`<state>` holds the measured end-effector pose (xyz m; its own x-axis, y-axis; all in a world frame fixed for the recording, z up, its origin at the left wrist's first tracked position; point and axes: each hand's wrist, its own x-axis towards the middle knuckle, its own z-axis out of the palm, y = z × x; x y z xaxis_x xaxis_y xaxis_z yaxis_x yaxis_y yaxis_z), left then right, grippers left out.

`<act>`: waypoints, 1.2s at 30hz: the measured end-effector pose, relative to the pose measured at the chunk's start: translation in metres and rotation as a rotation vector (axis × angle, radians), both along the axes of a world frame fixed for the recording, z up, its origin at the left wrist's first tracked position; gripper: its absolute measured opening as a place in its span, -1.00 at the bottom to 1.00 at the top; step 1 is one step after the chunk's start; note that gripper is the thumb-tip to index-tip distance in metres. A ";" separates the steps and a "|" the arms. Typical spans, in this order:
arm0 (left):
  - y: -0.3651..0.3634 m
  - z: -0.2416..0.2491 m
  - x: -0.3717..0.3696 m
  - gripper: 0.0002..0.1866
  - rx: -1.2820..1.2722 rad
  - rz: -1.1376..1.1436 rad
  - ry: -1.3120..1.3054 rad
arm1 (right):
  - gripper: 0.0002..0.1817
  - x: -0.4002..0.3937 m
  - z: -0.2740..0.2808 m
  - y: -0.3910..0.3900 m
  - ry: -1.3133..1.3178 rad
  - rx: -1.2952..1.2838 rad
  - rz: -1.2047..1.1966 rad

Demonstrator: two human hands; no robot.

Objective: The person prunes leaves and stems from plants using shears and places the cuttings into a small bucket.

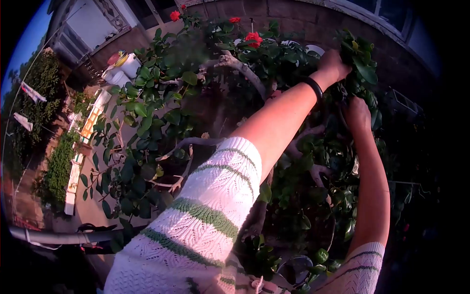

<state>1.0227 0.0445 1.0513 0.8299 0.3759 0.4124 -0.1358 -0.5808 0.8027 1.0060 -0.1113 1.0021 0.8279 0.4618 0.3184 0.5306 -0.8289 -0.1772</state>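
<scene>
Both arms reach up into a leafy shrub [142, 110] with glossy dark green leaves and pale branches. My left hand [334, 66], with a dark bangle at its wrist, is closed at the upper right beside a leafy shoot [362, 61]; what its fingers grip is hidden. Just below it, my right hand [358, 113] is curled among the leaves, close to a small dark object that I cannot make out clearly. The knitted sleeves [203, 210] are white with green stripes.
Thick branches [240, 66] cross the middle, with red flowers [253, 40] behind them. White buckets [128, 66] stand at the upper left. A grey pipe [63, 237] runs along the lower left, and a brick wall [293, 19] stands behind.
</scene>
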 end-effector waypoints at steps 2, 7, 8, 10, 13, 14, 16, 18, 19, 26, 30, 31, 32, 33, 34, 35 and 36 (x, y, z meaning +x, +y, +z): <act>-0.003 0.001 -0.001 -0.58 -0.023 0.008 -0.039 | -0.64 0.003 0.002 0.000 0.050 -0.007 0.008; 0.014 0.012 -0.018 -0.63 -0.270 -0.172 -0.306 | -0.47 -0.016 0.025 -0.002 0.043 0.081 -0.096; 0.023 0.008 -0.012 -0.65 -0.312 -0.198 -0.422 | -0.43 -0.017 0.024 -0.005 0.059 0.103 -0.137; 0.049 0.029 -0.052 -0.68 -0.281 -0.138 -0.441 | -0.38 -0.012 0.012 -0.023 0.041 0.182 -0.127; 0.095 0.048 -0.108 -0.70 -0.424 -0.175 -0.466 | -0.39 -0.023 0.007 -0.038 0.052 0.108 -0.073; 0.110 0.054 -0.127 -0.71 -0.427 -0.171 -0.452 | -0.40 -0.025 0.001 -0.040 0.017 0.072 -0.050; 0.143 0.061 -0.162 -0.74 -0.472 -0.071 -0.344 | -0.41 -0.039 0.000 -0.035 -0.001 0.054 -0.063; 0.171 0.073 -0.198 -0.79 -0.446 0.018 -0.453 | -0.40 -0.045 -0.003 -0.029 -0.020 0.038 -0.070; 0.182 0.081 -0.221 -0.81 -0.444 0.086 -0.434 | -0.38 -0.042 -0.008 -0.029 -0.027 0.029 -0.071; 0.235 0.123 -0.381 -0.76 -0.433 0.281 -0.866 | -0.33 -0.041 -0.012 -0.031 -0.022 0.016 -0.059; 0.255 0.129 -0.469 -0.80 -0.256 0.714 -1.270 | -0.35 -0.037 -0.018 -0.035 0.028 -0.030 -0.054; 0.258 0.133 -0.489 -0.78 -0.121 0.683 -1.321 | -0.35 -0.037 -0.018 -0.034 0.017 -0.045 -0.057; 0.260 0.136 -0.506 -0.77 0.014 0.649 -1.366 | -0.35 -0.037 -0.018 -0.033 0.008 -0.059 -0.061; 0.256 0.139 -0.517 -0.76 0.059 0.702 -1.374 | -0.35 -0.037 -0.019 -0.034 -0.001 -0.077 -0.064; 0.263 0.135 -0.533 -0.74 0.036 0.718 -1.366 | -0.35 -0.036 -0.019 -0.034 -0.002 -0.084 -0.076; 0.262 0.133 -0.543 -0.74 0.062 0.823 -1.301 | -0.35 -0.034 -0.020 -0.033 -0.003 -0.094 -0.084; 0.260 0.132 -0.552 -0.74 0.088 0.929 -1.231 | -0.35 -0.033 -0.021 -0.033 -0.003 -0.106 -0.090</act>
<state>0.4707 0.3046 1.1837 -0.5329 0.4884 0.6910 -0.2414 -0.8704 0.4291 0.9734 -0.1443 0.9810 0.8665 0.4169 0.2744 0.4537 -0.8871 -0.0850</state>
